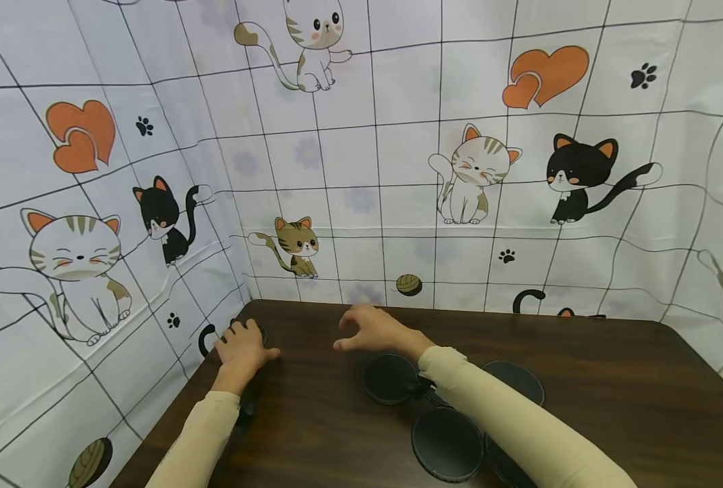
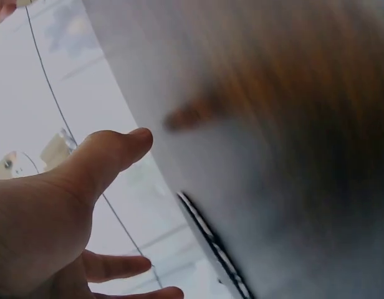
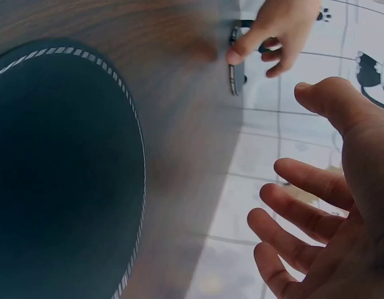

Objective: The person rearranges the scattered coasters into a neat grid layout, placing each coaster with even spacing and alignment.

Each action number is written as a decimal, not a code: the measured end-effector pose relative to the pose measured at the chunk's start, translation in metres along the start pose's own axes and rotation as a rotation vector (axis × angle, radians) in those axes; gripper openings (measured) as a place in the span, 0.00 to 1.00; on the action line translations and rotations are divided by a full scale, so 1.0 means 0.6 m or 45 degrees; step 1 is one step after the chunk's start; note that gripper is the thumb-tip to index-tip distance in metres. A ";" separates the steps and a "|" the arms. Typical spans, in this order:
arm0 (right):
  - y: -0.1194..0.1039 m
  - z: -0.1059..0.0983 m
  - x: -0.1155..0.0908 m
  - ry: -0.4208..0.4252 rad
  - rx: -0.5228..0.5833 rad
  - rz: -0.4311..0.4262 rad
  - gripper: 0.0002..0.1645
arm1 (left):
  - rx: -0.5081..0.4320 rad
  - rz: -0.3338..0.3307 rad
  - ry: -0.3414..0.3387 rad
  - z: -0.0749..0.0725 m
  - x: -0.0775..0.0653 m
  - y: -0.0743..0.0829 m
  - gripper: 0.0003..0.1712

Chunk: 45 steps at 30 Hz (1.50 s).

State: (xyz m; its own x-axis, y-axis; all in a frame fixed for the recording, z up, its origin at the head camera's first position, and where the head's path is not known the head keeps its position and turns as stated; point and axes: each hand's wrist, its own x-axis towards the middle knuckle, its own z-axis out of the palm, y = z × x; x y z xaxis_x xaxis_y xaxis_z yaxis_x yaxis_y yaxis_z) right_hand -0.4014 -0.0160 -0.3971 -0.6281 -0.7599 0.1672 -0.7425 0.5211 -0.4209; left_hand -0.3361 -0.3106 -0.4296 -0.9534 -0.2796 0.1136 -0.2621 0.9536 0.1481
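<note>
At the table's far left corner, my left hand (image 1: 242, 349) is over a dark flat disc (image 2: 214, 243) with a light-patterned rim. Its thumb and fingers are spread; whether they touch the disc I cannot tell. My right hand (image 1: 376, 329) hovers above the table's far middle, holding nothing, with its fingers (image 3: 298, 246) apart and loosely bent. Below the right wrist lies a black round mat (image 1: 388, 378); the right wrist view shows a dark mat (image 3: 67, 174) with a black-and-white striped rim. A second round mat (image 1: 447, 444) sits nearer the front.
Another dark round mat (image 1: 514, 379) lies to the right, and one more (image 1: 503, 464) is partly hidden under the right sleeve (image 1: 520, 420). The brown wooden table (image 1: 612, 379) meets a white cat-print sheet (image 1: 349, 163) at its back and left edges.
</note>
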 end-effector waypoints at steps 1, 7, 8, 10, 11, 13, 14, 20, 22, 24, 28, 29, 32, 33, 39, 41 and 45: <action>-0.004 0.007 0.008 -0.019 -0.002 -0.001 0.30 | -0.004 -0.027 -0.003 0.000 0.000 -0.008 0.54; -0.021 0.035 0.039 -0.114 0.015 0.052 0.29 | -0.085 -0.145 -0.107 0.000 0.002 -0.033 0.58; -0.022 0.039 0.042 -0.124 0.015 0.067 0.28 | -0.100 -0.150 -0.121 -0.001 0.003 -0.035 0.59; -0.023 0.046 0.050 -0.147 0.019 0.081 0.27 | -0.117 -0.157 -0.122 -0.002 0.006 -0.038 0.59; -0.023 0.050 0.055 -0.158 0.022 0.081 0.27 | -0.125 -0.163 -0.119 -0.003 0.008 -0.039 0.59; -0.025 0.057 0.063 -0.177 0.039 0.076 0.27 | -0.145 -0.175 -0.121 -0.003 0.012 -0.043 0.60; -0.026 0.061 0.067 -0.183 0.045 0.069 0.27 | -0.151 -0.177 -0.123 -0.003 0.014 -0.045 0.60; -0.028 0.087 0.086 -0.211 0.085 0.040 0.26 | -0.166 -0.169 -0.185 0.004 0.022 -0.058 0.61; -0.030 0.094 0.090 -0.223 0.079 0.040 0.27 | -0.156 -0.160 -0.197 0.005 0.023 -0.063 0.60; -0.031 0.098 0.094 -0.230 0.080 0.041 0.27 | -0.152 -0.151 -0.193 0.004 0.023 -0.067 0.59; -0.033 0.096 0.101 -0.232 0.084 0.028 0.27 | -0.142 -0.131 -0.167 -0.002 0.027 -0.073 0.57; -0.033 0.095 0.102 -0.233 0.089 0.024 0.27 | -0.141 -0.129 -0.165 -0.004 0.029 -0.074 0.56; -0.028 0.091 0.102 -0.238 0.099 0.020 0.26 | -0.136 -0.123 -0.172 -0.004 0.036 -0.074 0.55; -0.025 0.090 0.102 -0.241 0.100 0.019 0.26 | -0.138 -0.126 -0.177 -0.003 0.039 -0.074 0.55; -0.011 0.084 0.098 -0.251 0.114 0.022 0.23 | -0.155 -0.133 -0.188 0.001 0.054 -0.067 0.55; -0.010 0.082 0.098 -0.250 0.130 0.028 0.23 | -0.156 -0.137 -0.184 0.001 0.056 -0.066 0.55; -0.011 0.083 0.099 -0.251 0.158 0.024 0.21 | -0.162 -0.156 -0.179 0.001 0.056 -0.066 0.54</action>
State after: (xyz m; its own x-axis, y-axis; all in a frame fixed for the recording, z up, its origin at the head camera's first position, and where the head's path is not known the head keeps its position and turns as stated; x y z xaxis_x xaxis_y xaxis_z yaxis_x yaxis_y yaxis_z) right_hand -0.4224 -0.0840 -0.4285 -0.5752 -0.8179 -0.0140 -0.6889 0.4935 -0.5308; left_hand -0.3579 -0.3577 -0.4321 -0.9294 -0.3658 -0.0499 -0.3648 0.8892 0.2759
